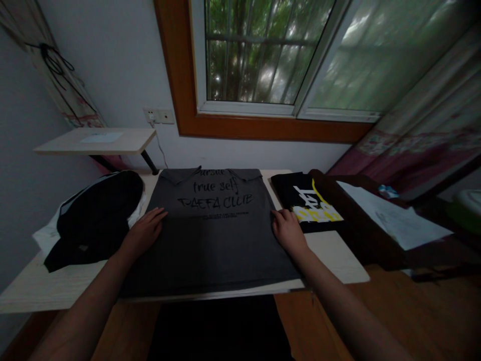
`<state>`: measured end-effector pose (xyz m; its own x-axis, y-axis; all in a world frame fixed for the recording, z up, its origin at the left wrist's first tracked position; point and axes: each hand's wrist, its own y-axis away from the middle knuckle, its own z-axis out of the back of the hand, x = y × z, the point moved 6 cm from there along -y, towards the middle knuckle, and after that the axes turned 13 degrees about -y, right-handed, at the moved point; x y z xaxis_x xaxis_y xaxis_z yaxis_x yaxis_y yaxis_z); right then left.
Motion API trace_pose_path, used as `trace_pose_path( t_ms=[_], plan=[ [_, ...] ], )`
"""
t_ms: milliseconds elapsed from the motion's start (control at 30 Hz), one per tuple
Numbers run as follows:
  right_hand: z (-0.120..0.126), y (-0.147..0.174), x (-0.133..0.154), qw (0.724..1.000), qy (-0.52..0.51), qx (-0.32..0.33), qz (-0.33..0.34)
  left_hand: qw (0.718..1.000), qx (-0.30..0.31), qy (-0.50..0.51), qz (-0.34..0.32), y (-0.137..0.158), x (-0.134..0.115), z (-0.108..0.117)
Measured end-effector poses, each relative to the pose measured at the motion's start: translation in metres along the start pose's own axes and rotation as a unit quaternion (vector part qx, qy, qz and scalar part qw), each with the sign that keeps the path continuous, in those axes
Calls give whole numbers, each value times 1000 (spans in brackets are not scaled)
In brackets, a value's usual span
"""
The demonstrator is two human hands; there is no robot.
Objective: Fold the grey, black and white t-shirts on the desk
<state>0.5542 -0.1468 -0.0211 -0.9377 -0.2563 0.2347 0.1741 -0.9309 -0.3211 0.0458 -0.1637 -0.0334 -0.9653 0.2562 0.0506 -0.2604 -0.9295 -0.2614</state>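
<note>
A dark grey shirt [210, 250] with black lettering lies spread on the pale table, its collar at the far side and its lower edge along the table's front. My left hand [148, 228] rests on the shirt's left side, fingers stretched out over the cloth. At the right side edge, my right hand [289, 228] has its fingers bent and closed on the fabric. Just beyond that hand is a folded black garment [306, 198] with a white and yellow print.
A heap of black clothing [101, 215] with white cloth under it sits on the table's left part. Behind it stands a small raised shelf [131, 143]. White paper [391, 215] lies on a dark brown surface at right. A window [263, 55] is ahead.
</note>
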Motion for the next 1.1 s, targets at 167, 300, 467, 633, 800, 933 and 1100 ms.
trace_pose_path(
  t_ms=[167,300,467,633,800,933,1100],
  plan=[
    [9,14,2,997,21,26,-69,1000,-10,-8,24,16,4,6],
    [15,25,-4,992,-36,58,-107,1000,-19,-7,19,29,2,14],
    [23,39,-17,939,-305,78,-140,1000,-25,-12,-2,38,-3,24],
    [20,52,-24,879,-421,141,-172,999,-21,-21,-15,37,-5,23],
    [19,66,-43,846,-454,173,-219,999,-26,-20,-11,38,-2,20],
    [23,72,-48,881,-392,184,-191,999,-26,-17,-13,39,-1,19],
    [31,74,-39,928,-276,214,-129,999,-22,-22,-18,40,0,19]
  ],
)
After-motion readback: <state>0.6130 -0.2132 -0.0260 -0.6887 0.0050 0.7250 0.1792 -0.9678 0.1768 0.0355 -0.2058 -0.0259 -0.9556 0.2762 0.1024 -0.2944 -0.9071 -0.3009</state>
